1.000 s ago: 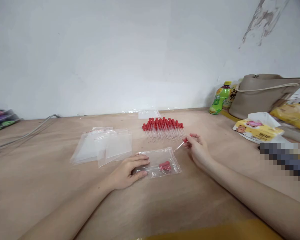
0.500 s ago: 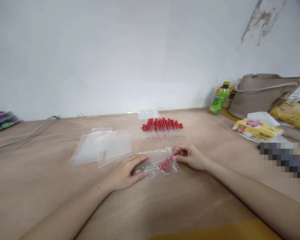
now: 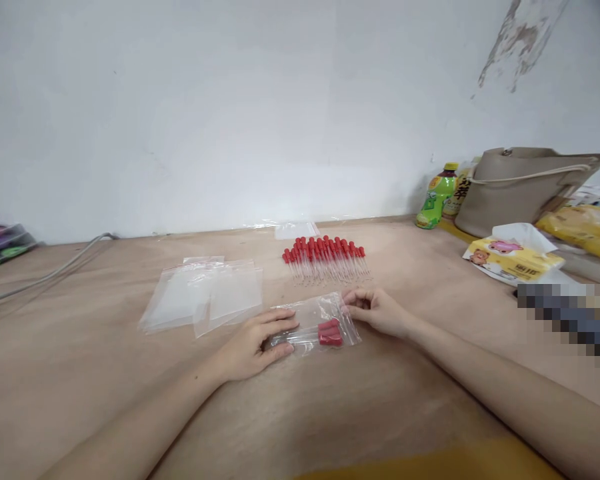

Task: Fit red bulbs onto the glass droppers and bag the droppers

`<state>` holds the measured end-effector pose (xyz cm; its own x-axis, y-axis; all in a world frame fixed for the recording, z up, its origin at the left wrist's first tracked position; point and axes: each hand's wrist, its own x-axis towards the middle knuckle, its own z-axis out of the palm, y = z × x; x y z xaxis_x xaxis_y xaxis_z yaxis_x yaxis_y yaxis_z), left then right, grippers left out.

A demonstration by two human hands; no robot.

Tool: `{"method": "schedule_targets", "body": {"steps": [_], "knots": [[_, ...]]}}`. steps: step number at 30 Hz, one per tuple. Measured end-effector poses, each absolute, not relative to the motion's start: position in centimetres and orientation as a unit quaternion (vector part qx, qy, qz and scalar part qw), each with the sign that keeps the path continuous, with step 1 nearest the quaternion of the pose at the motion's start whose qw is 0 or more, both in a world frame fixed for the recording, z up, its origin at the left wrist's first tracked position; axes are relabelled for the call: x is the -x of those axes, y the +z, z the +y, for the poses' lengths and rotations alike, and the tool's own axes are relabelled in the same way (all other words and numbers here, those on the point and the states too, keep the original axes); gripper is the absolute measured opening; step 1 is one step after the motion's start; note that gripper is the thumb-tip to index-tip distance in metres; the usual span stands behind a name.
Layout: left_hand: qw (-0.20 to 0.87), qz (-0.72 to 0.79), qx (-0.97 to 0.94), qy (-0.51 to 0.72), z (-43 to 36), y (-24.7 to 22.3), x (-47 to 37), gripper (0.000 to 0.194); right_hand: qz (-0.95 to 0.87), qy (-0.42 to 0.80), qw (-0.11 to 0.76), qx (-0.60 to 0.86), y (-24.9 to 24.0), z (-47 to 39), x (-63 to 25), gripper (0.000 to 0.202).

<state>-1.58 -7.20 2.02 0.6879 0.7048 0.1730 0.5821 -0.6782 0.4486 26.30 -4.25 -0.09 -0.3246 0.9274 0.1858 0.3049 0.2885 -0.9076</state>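
Note:
A clear zip bag (image 3: 307,312) lies flat on the brown-covered table between my hands. Inside it are droppers with red bulbs (image 3: 330,332), side by side near the bag's right end, their clear stems pointing left. My left hand (image 3: 263,341) rests on the bag's left end with fingers apart. At the right end, my right hand (image 3: 373,310) pinches the bag's upper right edge between thumb and fingers. Behind the bag is a pile of red-topped droppers (image 3: 325,257). Several clear bags (image 3: 200,293) are spread out at the left.
A green bottle (image 3: 436,197), a beige handbag (image 3: 515,190) and a yellow tissue pack (image 3: 515,257) stand at the right. At the left are a grey cable (image 3: 65,263) and colourful packets (image 3: 3,247). Another clear bag (image 3: 296,231) lies by the wall.
The red bulb that was near my right fingertips now lies inside the bag, level with the others. My right hand has shifted slightly left, onto the bag's edge.

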Motion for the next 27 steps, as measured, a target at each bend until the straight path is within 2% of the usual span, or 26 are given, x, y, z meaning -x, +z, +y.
{"method": "schedule_targets", "body": {"steps": [5,9,18,22,27], "knots": [[0.19,0.358,-0.899,0.167,-7.1,1.8,1.7,0.038,-0.67,0.225,0.444,0.551,0.2,-0.5,-26.9,0.016],[0.192,0.356,-0.899,0.166,-7.1,1.9,1.7,0.038,-0.676,0.082,0.409,0.608,1.2,3.9,-26.5,0.016],[0.192,0.35,-0.9,0.173,-7.3,1.8,1.8,0.038,-0.621,-0.029,0.364,0.693,2.8,9.4,-23.1,0.036],[0.189,0.347,-0.902,0.176,-7.3,1.8,1.7,0.038,-0.602,-0.018,0.356,0.715,2.9,10.4,-22.2,0.028],[0.179,0.349,-0.904,0.171,-7.3,1.9,1.7,0.038,-0.564,0.112,0.479,0.663,3.6,10.9,-22.5,0.016]]}}
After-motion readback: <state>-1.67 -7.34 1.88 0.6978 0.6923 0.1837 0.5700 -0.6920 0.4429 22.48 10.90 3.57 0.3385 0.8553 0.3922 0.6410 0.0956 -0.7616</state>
